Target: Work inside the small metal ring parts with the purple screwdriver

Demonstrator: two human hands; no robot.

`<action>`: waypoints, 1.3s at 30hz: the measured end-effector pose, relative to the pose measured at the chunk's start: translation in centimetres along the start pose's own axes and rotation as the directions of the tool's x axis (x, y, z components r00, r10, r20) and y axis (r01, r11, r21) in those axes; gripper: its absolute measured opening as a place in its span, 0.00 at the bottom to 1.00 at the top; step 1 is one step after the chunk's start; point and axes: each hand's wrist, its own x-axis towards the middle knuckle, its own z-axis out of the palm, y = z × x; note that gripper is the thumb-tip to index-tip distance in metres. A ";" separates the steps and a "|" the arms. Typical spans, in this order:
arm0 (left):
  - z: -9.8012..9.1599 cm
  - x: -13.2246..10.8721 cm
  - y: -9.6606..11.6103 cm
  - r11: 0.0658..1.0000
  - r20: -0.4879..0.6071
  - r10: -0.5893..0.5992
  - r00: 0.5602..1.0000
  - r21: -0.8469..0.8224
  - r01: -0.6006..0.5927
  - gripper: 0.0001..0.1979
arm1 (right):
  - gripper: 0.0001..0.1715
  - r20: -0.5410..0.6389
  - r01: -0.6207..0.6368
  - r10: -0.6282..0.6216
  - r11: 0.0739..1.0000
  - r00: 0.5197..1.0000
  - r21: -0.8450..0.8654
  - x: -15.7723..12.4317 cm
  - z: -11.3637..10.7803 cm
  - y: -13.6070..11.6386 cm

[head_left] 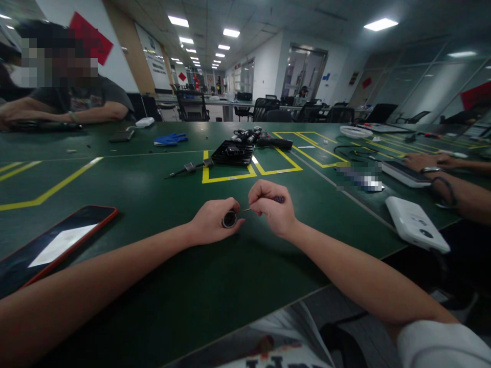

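The left hand [213, 222] is holding a small, dark, round tube with a shiny rim [229, 219]. The fingers and thumb are curling around its sides. The round open end is facing back toward the person, and the long way of the tube is running away from the person into the hand. The fingers are hiding the rest of it.

The right hand [273, 209] is pinching a thin metal tool with a dark handle [246, 209]. The handle is lying inside the curled fingers, and its back end is poking out on the right. The tool is lying nearly flat from side to side, with its thin end pointing left, at the tube, and dipping a little. The tip is reaching close to the left fingers, but I cannot tell if it is touching the tube.

Both hands are working over the middle of a big, smooth, green table [245, 278]. Farther off, a pile of shiny black things [233, 152] is lying across yellow tape lines [217, 180]. A crumpled blue glove [171, 139] is lying to the left of the pile. A black phone with an orange edge [61, 243] is lying near the left arm. A white box with rounded corners [417, 224] is lying on the right, near another person's hand [422, 161].
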 end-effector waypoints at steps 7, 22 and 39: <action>-0.1 0.1 0.1 0.999 0.029 0.013 1.000 -0.032 -0.013 0.09 | 0.08 0.260 0.379 -0.305 0.870 0.916 -0.315 -0.3 0.1 -0.3; 0.1 0.1 0.0 0.999 0.053 0.002 0.999 0.052 -0.005 0.09 | 0.07 0.084 0.120 -0.113 0.989 0.990 -0.081 0.0 0.1 0.1; 0.0 0.4 0.1 0.999 0.124 0.009 0.992 0.036 -0.014 0.06 | 0.09 0.179 0.373 -0.349 0.920 0.920 -0.123 0.0 0.0 0.2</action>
